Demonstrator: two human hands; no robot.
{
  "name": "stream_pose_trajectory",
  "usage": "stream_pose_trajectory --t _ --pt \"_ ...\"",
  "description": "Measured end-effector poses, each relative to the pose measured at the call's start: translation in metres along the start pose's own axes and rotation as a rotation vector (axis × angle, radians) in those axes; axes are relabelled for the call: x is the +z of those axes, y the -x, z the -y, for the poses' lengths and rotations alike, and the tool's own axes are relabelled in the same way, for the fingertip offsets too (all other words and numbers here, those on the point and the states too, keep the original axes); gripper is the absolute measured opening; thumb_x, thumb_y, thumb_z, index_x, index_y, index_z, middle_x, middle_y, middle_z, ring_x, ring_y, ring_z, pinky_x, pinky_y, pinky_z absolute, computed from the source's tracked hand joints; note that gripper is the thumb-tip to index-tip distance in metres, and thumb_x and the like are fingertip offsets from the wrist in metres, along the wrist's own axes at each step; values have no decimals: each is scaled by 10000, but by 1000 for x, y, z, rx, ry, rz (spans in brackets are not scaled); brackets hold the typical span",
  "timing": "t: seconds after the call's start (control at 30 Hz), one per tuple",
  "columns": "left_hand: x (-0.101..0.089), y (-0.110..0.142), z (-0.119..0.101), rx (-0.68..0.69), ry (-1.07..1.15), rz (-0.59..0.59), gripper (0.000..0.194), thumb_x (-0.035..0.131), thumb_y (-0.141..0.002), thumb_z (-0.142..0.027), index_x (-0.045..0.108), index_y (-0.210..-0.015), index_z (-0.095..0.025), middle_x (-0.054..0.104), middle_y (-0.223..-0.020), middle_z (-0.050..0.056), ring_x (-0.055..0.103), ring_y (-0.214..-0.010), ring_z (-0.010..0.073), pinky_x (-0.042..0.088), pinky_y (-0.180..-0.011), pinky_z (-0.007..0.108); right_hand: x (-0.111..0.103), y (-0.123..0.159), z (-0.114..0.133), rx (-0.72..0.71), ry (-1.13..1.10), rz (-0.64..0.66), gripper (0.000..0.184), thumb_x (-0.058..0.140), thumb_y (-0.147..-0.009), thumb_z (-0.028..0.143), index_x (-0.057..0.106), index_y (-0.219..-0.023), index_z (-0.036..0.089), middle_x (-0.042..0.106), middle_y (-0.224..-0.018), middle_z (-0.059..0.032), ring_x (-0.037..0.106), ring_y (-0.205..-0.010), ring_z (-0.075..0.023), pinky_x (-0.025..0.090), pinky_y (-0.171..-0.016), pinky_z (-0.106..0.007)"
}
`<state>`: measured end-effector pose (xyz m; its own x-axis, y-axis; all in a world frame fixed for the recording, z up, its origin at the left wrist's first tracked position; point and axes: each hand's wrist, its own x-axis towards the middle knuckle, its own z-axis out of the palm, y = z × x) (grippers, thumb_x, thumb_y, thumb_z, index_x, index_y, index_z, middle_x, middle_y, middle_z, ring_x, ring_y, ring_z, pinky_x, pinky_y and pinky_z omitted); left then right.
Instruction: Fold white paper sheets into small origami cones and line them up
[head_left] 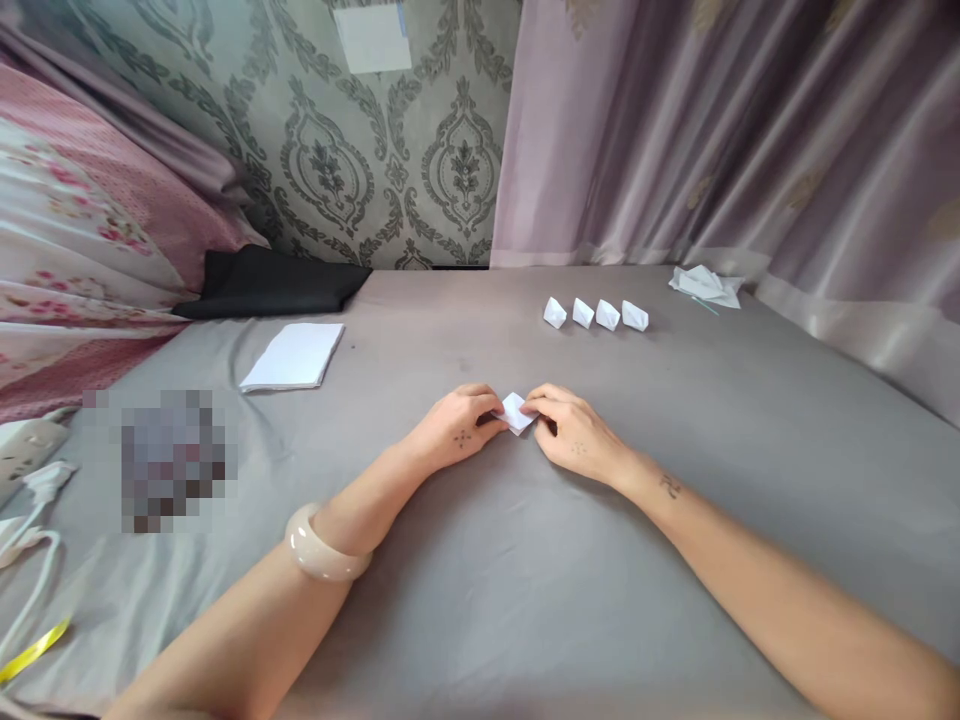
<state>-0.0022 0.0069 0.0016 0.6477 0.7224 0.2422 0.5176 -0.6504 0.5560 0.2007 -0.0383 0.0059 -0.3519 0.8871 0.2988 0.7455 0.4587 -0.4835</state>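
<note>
A small folded white paper piece (516, 412) lies on the grey bed sheet (480, 580) at the centre. My left hand (456, 428) pinches its left corner, fingers curled. My right hand (576, 435) pinches its right corner, fingers curled too. Both hands rest on the sheet with the paper between their fingertips. A pale bangle (322, 548) sits on my left forearm.
Several small folded paper boats (596, 314) stand in a row beyond my hands. A stack of white sheets (294, 356) lies at the left, a black cloth (274, 282) behind it. Crumpled paper scraps (706, 286) lie at the far right by the curtain. Cables and a power strip (26, 450) are at the left edge.
</note>
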Motion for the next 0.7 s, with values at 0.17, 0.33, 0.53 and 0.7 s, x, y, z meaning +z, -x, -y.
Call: stream_pose_trajectory --t 0.17,0.33,0.53,0.7 --pt "2 2 1 26 -48 -24 256 453 -917 -314 677 -887 -193 640 -969 94 587 -860 195 441 -758 287 1 4 2 61 -34 -49 245 485 -807 92 666 -950 173 625 -1000 -74 589 -910 -184 469 -812 -294" --pt "4 3 -3 -66 -40 -59 234 452 -908 -266 671 -867 -192 627 -946 90 578 -854 202 431 -753 295 0 4 -3 109 -86 -43 157 521 -876 210 678 -886 199 637 -984 -57 591 -896 -180 461 -817 -304" --pt "4 1 -5 -233 78 -101 189 522 -869 -291 662 -779 -201 616 -873 55 563 -734 167 421 -679 267 -2 2 -6 201 -187 -38 147 555 -874 277 678 -831 211 638 -978 -29 587 -741 -124 459 -712 -253" --pt "3 0 -11 -305 66 -93 169 522 -861 -248 656 -775 -193 613 -903 47 561 -736 157 432 -702 269 1 0 -8 197 -155 -80 191 513 -893 225 668 -782 205 623 -931 -26 589 -809 -136 438 -780 -262"
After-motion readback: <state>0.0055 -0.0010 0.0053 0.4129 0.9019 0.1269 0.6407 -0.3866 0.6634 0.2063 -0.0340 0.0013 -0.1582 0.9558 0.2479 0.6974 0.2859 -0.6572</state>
